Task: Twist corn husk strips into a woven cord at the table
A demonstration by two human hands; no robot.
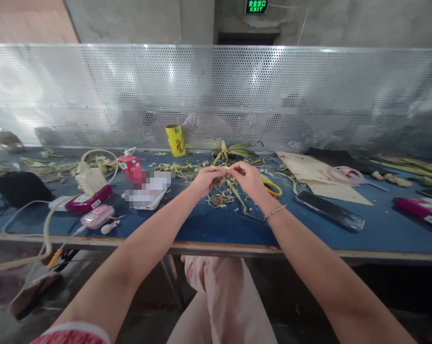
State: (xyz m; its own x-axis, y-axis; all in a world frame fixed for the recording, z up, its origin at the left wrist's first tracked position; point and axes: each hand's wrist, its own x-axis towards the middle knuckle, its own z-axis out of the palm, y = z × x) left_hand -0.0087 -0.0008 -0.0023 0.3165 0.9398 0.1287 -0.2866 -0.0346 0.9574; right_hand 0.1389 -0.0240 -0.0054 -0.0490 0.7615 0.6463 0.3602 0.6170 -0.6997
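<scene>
Over the middle of the blue table (pixel 208 231), my left hand (pixel 207 180) and my right hand (pixel 247 177) meet with their fingertips pinched. A small pale plant strip (pixel 226 168) shows between them; its exact shape is too small to make out. Below the hands lies a little heap of dry plant scraps (pixel 221 198). A long green stalk (pixel 240 197) runs down from under my right hand toward the wrist. Just right of that hand is a yellow scissors handle (pixel 273 187), its blades hidden. Behind the hands rests a bundle of leafy stalks (pixel 233 151).
A phone (pixel 330 210), brown paper (pixel 309 174) and a pink ring (pixel 342 175) lie to the right. On the left are a white phone-like item (pixel 153 191), a red pump bottle (pixel 131 167) and cabled devices (pixel 90 198). A yellow tube (pixel 175 141) stands before the perforated metal screen (pixel 216 81).
</scene>
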